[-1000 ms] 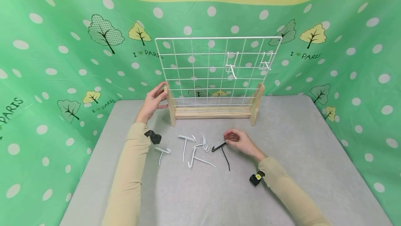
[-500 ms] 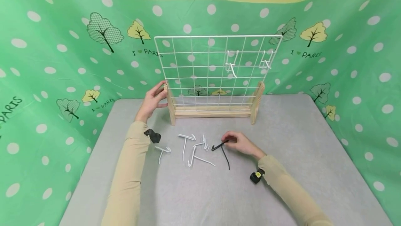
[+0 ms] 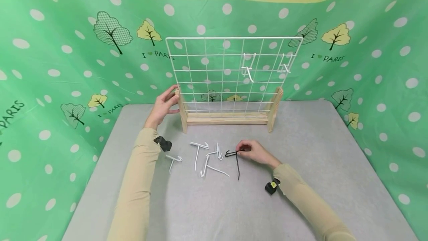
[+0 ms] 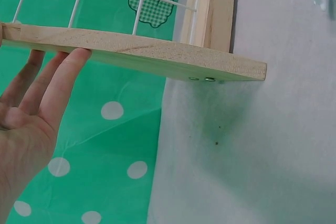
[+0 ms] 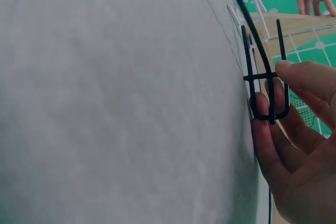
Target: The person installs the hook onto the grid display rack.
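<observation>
A white wire grid (image 3: pixel 234 38) stands upright in a wooden base (image 3: pixel 227 123) with two side posts. My left hand (image 3: pixel 160 109) is at the left post (image 4: pixel 136 48), its straight fingers touching the outer face near the top. My right hand (image 3: pixel 256 152) pinches a black wire hook (image 5: pixel 271 98) at its looped end between thumb and fingers. The hook's long prong (image 3: pixel 237 166) points toward me, low over the table. Left of it, several white hooks lie loose, among them one hook (image 3: pixel 196 159) with a long prong and a smaller hook (image 3: pixel 172 166).
Two white hooks hang on the upper right of the grid, one middle hook (image 3: pixel 250 75) and one outer hook (image 3: pixel 284 68). Grey cloth (image 3: pixel 214 211) covers the table. A green dotted curtain (image 3: pixel 378 85) encloses the back and sides.
My right hand has closed its fingertips on the black hook and turned it slightly, its long prong swinging left. My left hand stays at the post.
</observation>
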{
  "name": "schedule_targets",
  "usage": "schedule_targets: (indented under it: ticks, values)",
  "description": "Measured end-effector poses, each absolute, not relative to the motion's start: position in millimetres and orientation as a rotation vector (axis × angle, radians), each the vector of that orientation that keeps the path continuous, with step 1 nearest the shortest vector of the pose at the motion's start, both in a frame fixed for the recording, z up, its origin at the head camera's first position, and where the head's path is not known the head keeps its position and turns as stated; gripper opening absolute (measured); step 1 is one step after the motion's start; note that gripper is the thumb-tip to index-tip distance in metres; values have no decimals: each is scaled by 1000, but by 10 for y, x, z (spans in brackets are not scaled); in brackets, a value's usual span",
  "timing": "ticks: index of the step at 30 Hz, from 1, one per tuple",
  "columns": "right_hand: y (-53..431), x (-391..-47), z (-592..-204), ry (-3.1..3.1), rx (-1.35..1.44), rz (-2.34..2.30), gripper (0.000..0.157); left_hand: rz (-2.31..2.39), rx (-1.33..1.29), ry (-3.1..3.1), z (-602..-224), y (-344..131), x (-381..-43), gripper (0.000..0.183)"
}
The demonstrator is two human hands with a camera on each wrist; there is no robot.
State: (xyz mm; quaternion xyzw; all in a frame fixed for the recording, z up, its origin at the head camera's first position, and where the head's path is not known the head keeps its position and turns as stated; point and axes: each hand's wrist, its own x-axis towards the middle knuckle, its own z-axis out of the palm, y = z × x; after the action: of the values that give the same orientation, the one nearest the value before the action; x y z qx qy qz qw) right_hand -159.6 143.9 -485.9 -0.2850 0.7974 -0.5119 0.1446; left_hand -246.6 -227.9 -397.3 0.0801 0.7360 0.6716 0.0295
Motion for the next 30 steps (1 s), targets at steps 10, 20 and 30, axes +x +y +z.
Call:
schedule_targets:
  ticks: [10, 20, 30]
  values:
    - [1450, -1618, -4879, 2328, -824, -1496, 8, 2091, 234, 2251, -4091, -2325, -2569, 54]
    - [1461, -1628, -4877, 2343, -779, -1518, 8, 2059, 213, 2303, -4199, -2341, -2642, 54]
    - [1487, -1621, -4862, 2311, -733, -1585, 10, 2064, 222, 2284, -4029, -2292, -2520, 53]
